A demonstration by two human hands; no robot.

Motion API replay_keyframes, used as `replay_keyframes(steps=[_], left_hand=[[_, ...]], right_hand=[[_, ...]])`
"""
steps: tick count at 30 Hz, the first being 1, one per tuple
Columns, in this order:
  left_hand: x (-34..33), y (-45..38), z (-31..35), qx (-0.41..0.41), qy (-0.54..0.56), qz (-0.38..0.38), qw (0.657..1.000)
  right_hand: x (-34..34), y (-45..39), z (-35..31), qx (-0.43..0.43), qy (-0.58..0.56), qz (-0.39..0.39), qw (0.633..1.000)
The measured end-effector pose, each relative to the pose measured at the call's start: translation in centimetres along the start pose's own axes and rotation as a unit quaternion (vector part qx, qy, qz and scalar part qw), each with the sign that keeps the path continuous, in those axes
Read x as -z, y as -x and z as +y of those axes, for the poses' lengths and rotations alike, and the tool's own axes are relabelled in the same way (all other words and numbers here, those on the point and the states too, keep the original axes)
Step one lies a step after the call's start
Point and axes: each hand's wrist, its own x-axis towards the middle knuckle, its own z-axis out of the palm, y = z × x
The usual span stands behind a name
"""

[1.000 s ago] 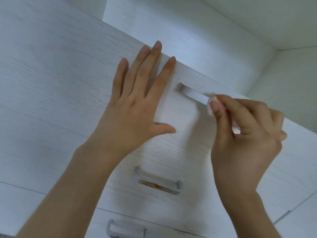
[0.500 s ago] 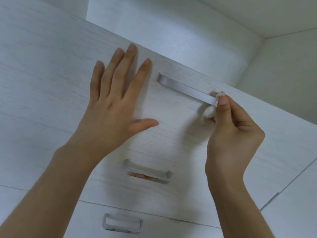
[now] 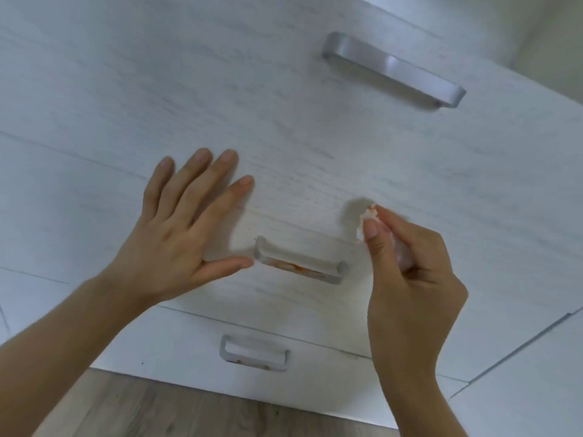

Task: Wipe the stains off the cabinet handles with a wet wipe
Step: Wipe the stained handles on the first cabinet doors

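While the right hand (image 3: 410, 279) is pinching the crumpled wet wipe (image 3: 367, 217) between thumb and curled fingers, it is hanging just right of the middle handle (image 3: 301, 268), no longer on the top handle (image 3: 394, 69) it was rubbing a second ago. The left hand (image 3: 176, 234) is lying flat and spread on the drawer front (image 3: 315, 171), thumb tip nearly touching that middle handle, holding nothing. Orange smears are showing there, and specks on the bottom handle (image 3: 254, 353); the top one is looking clean, so I judge one handle done.

Head view, close, downward at cabinet front (image 3: 284, 127)
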Motion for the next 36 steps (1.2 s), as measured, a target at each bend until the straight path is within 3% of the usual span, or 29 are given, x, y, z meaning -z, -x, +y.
replay_keyframes(steps=[7, 16, 21, 30, 36], left_hand=[[-2.5, 3.0, 1.8, 0.014, -0.028, 0.007, 0.999], [-4.4, 3.1, 2.4, 0.041, -0.065, 0.067, 0.995], [-4.5, 3.1, 2.6, 0.044, -0.068, 0.080, 0.993], [-4.5, 3.0, 2.6, 0.049, -0.074, 0.082, 0.993], [-4.4, 3.0, 2.7, 0.056, -0.062, 0.076, 0.994]], right_hand=[[0.9, 3.9, 3.2, -0.090, 0.012, -0.020, 0.996], [-0.9, 4.4, 3.5, -0.244, -0.116, 0.047, 0.962], [-0.8, 4.5, 2.9, -0.181, -0.027, 0.028, 0.983], [-0.9, 5.2, 3.1, -0.197, -0.093, 0.064, 0.974], [-1.3, 5.5, 4.1, 0.029, 0.057, 0.061, 0.996]])
